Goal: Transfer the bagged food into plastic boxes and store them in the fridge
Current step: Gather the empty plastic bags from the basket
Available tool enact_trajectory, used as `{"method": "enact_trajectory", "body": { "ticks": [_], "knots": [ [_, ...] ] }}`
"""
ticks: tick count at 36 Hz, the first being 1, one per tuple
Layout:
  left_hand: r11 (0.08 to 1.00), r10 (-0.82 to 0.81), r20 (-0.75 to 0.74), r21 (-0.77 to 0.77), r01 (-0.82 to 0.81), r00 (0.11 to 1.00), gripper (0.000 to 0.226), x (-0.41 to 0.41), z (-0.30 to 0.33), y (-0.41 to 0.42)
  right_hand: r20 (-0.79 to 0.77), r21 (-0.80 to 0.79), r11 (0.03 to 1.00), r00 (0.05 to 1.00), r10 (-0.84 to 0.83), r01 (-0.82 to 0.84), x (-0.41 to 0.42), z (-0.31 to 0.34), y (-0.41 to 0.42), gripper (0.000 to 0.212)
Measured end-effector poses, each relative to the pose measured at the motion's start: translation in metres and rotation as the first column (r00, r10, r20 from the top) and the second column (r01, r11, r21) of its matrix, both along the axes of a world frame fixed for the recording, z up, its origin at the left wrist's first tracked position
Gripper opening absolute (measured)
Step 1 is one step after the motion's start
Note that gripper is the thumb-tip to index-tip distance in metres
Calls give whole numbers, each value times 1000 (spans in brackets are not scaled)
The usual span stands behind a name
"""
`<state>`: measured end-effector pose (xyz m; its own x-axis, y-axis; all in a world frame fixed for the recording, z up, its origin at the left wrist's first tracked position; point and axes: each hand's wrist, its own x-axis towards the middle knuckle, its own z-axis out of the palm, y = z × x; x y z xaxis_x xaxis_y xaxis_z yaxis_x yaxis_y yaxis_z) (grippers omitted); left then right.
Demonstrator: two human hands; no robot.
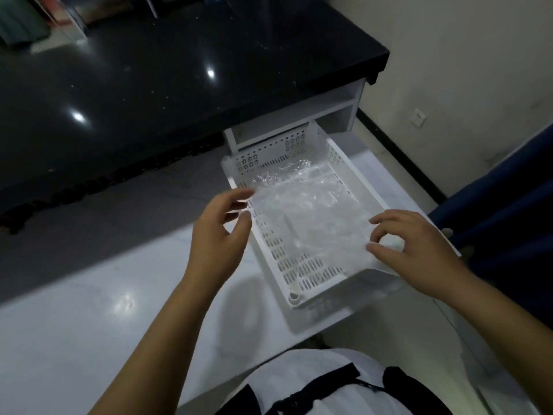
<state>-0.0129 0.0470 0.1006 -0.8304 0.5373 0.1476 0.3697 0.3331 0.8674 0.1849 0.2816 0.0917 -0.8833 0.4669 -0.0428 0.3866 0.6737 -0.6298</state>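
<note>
Dim room with a dark counter, pale floor and cream wall

A glossy black stone counter (149,85) with speckles reflects two bright spots of light and sits on a white open-shelved cabinet (335,115). The glossy white tiled floor (74,339) meets a cream painted wall (478,55) along a black skirting strip (398,154); a white wall socket (418,116) sits low on it.

Clear plastic bag (311,217) is smeared by blur; we cannot tell whether it holds anything. Left hand (223,232) and right hand (419,247) sit at its edges, fingers curled, but we cannot make out whether they pinch the film. White slotted basket (287,265): its lower right rim is hidden behind the right hand. Top left of frame, items on the black counter (149,85) are cut off and too dim to identify. Blue object (508,205) runs off the right edge.
</note>
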Motion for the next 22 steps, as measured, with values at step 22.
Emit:
{"method": "enact_trajectory", "body": {
  "ticks": [22],
  "knots": [
    [864, -386, -220, -426, 268, 896, 20, -13, -54, 36, -168, -479, 853, 933, -319, 206, 60, 63, -22, 9]
  ]
}}
